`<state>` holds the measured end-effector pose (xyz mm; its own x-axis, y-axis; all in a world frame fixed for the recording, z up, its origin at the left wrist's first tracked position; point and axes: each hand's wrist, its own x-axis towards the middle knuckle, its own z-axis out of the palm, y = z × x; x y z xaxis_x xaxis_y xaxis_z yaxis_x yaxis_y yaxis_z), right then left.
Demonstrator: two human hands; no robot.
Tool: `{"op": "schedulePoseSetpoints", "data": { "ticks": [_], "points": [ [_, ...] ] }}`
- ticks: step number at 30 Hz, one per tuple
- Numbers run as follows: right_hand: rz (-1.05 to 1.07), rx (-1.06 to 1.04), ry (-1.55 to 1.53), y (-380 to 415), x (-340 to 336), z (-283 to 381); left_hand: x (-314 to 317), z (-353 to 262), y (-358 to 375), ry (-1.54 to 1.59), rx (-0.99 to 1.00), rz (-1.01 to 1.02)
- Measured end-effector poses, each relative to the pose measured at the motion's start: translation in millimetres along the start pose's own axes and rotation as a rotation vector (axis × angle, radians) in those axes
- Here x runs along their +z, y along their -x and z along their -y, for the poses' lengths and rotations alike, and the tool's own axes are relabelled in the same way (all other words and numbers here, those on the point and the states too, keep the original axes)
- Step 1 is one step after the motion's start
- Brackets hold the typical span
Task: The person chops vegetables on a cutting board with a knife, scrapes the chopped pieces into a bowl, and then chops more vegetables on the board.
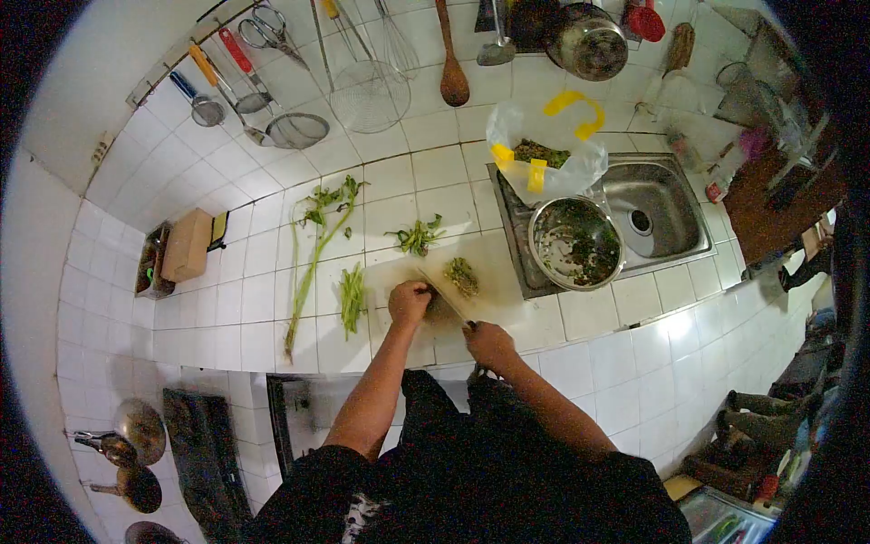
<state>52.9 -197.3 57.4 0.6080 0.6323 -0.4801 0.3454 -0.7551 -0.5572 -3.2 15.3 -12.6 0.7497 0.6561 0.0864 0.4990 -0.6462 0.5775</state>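
Right grip (489, 344) of mine is closed around the handle of the knife (446, 296), whose blade slants away to my left over the cutting board (498, 283), between my left grip (410, 301) and a small pile of chopped greens (460, 276). That left grip has its fingers curled in close beside the blade, next to something dark on the board; I cannot tell whether they pinch it. Just past the board's far edge I have a leafy clump (419, 238), and to its left lie the cut stems (352, 301), laid roughly side by side. Farther left on the white-tiled counter (217, 311), a long leafy stalk (313, 258) stretches away from me. Well apart from it, near the left wall, is a brown box (188, 245). Over to my right, a metal bowl (546, 222) with chopped leaves inside rests beside the sink (625, 181), and just behind it I see an open plastic bag (587, 170) with yellow handles and more greens in it. Strainers, a whisk (399, 50) and a wooden spoon (455, 86) hang along the tiled wall facing me
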Motion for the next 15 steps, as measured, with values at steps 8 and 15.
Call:
{"op": "schedulePoseSetpoints", "data": {
  "ticks": [8, 15],
  "points": [
    [-0.086, -0.015, 0.055, 6.3, -13.8, -30.0, -14.8, -21.6, 6.6, 0.106, -0.145, 0.048],
    [-0.046, -0.073, 0.009, 23.7, -15.6, -21.3, 1.9, -5.2, 10.1, 0.007, 0.039, -0.111]
  ]
}}
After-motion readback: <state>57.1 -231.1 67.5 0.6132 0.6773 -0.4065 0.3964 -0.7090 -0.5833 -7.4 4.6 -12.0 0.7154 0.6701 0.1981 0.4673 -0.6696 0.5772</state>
